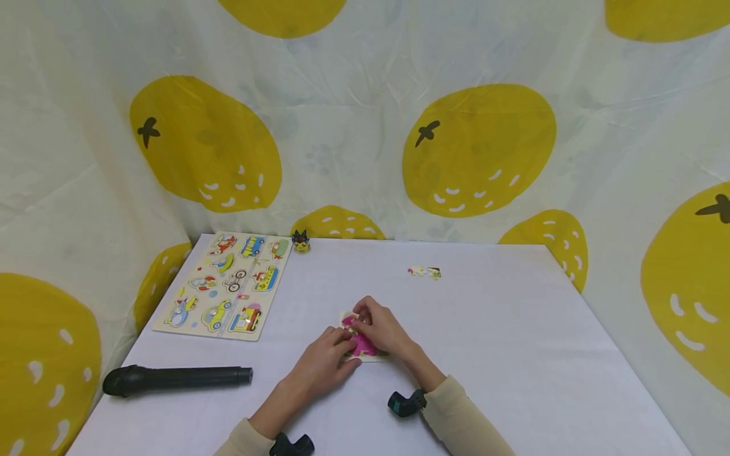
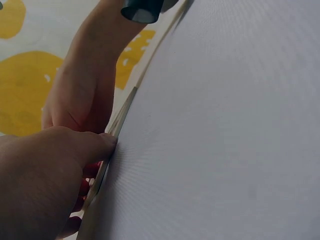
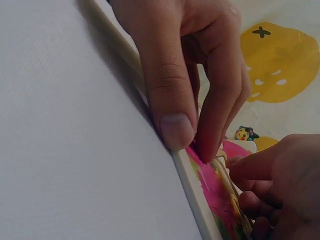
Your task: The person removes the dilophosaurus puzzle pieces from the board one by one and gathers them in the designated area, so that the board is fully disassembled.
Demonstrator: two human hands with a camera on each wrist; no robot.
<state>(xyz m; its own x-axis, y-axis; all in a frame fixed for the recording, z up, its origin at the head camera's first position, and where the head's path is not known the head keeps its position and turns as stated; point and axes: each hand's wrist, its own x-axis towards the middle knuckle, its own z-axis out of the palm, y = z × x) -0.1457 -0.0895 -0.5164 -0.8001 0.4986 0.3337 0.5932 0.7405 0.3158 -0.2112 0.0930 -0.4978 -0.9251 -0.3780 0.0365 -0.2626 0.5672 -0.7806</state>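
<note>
Puzzle (image 1: 363, 346) beneath the fingertips | left hand (image 1: 326, 361): grasping it, thumb along near edge, fingers bent over top | right hand (image 1: 385, 326): fingers bent down onto it, cannot tell if pinching | pieces (image 1: 419, 272) beyond right fingers

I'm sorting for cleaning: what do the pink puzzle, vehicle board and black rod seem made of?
Pink puzzle: likely wood or dense card with a printed face, judging by its thick, pale edge. Vehicle board: probably wood, given its pale background; printed, possibly coated. Black rod: perhaps plastic or metal; its straight barrel looks smooth and dark.
</note>
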